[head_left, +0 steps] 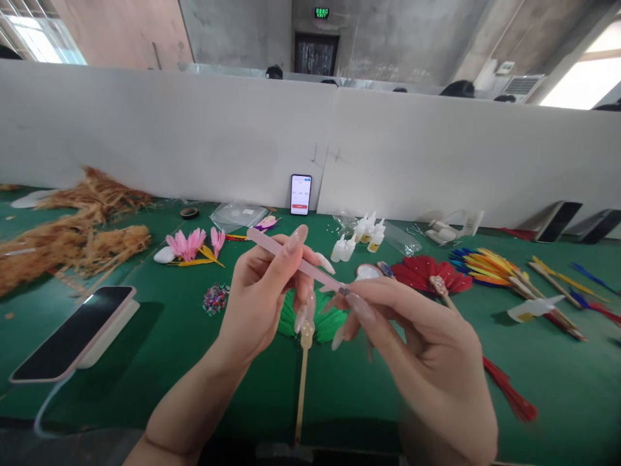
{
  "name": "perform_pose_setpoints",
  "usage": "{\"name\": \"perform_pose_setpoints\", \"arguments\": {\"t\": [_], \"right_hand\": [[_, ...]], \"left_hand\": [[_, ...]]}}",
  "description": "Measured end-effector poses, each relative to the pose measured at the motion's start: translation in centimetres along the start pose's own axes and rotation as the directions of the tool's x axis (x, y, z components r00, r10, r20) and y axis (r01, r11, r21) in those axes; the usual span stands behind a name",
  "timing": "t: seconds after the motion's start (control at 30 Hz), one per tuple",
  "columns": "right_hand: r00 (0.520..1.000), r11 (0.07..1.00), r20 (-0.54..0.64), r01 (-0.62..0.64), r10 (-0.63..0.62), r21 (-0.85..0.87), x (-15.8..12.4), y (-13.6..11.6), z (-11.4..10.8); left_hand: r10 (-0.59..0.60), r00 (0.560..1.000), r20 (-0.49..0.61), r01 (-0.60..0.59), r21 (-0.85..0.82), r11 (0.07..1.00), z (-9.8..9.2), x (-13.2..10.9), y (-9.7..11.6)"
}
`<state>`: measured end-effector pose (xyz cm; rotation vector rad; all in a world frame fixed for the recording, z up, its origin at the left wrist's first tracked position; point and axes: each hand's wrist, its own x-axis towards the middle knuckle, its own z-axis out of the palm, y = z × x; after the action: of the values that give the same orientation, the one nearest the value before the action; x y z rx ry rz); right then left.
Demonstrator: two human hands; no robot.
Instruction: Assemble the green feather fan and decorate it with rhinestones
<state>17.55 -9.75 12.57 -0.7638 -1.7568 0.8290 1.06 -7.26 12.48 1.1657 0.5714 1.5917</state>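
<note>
My left hand (262, 294) is closed round a pair of pale pink tweezers (291, 255), which slant from upper left down to the right. My right hand (427, 343) pinches at the tweezers' tip (343, 291) with thumb and forefinger; what sits between them is too small to make out. Below both hands a green feather fan (324, 321) on a thin wooden handle (301, 388) lies on the green table (169, 362).
A phone on a white stand (72, 333) lies at left, with straw-like fibres (72, 239) behind it. Pink feathers (189, 244), beads (215, 298), small glue bottles (361, 236), a red fan (429, 272), multicoloured feathers (490, 265) and an upright phone (300, 194) stand before white partitions (194, 136).
</note>
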Motion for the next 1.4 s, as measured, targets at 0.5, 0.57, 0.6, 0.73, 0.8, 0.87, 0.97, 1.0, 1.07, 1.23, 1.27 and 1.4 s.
{"name": "perform_pose_setpoints", "arguments": {"t": [0.5,0.57,0.6,0.73,0.8,0.87,0.97,1.0,1.07,1.23,1.27,1.4], "right_hand": [[0.999,0.987,-0.048,0.015,-0.023,-0.159,0.4,-0.2,-0.2],[0.997,0.987,-0.071,0.006,-0.018,-0.160,0.4,-0.1,-0.1],[0.997,0.987,-0.073,0.006,-0.018,-0.161,0.4,-0.1,-0.1],[0.998,0.992,-0.061,0.004,-0.012,-0.124,0.3,0.0,-0.1],[0.998,0.997,-0.064,0.001,-0.006,-0.079,0.2,0.1,-0.2],[0.998,1.000,-0.061,0.005,-0.007,-0.030,0.1,0.2,-0.2],[0.999,1.000,-0.044,0.002,-0.001,0.011,0.1,0.1,-0.2],[0.999,1.000,-0.041,-0.007,0.007,0.015,0.2,0.1,-0.1],[0.999,1.000,-0.038,-0.020,0.020,0.015,0.4,0.0,-0.1],[0.999,0.999,-0.041,-0.031,0.032,0.006,0.4,0.0,0.0],[0.999,0.999,-0.037,-0.037,0.037,0.001,0.4,0.0,0.0],[0.999,0.998,-0.018,-0.047,0.046,-0.029,0.5,-0.2,-0.2]], "left_hand": [[0.442,0.897,0.008,-0.406,0.412,0.816,0.3,-1.4,-0.2],[0.552,0.832,0.051,-0.500,0.497,0.709,0.5,-1.6,-0.5],[0.599,0.798,0.068,-0.539,0.525,0.659,0.5,-1.6,-0.6],[0.692,0.719,0.069,-0.606,0.549,0.575,0.5,-1.5,-0.9],[0.668,0.743,0.047,-0.582,0.537,0.610,0.4,-1.3,-0.8],[0.616,0.787,0.022,-0.536,0.518,0.666,0.3,-1.2,-0.5],[0.579,0.815,0.013,-0.500,0.522,0.692,0.1,-1.1,-0.3],[0.583,0.812,0.021,-0.503,0.531,0.682,0.1,-1.1,-0.2],[0.592,0.804,0.055,-0.522,0.541,0.659,0.0,-1.1,-0.2],[0.555,0.830,0.061,-0.487,0.564,0.667,0.1,-1.4,0.1],[0.539,0.840,0.061,-0.471,0.573,0.670,0.1,-1.4,0.2],[0.524,0.844,0.113,-0.479,0.598,0.642,0.0,-1.5,0.6]]}}
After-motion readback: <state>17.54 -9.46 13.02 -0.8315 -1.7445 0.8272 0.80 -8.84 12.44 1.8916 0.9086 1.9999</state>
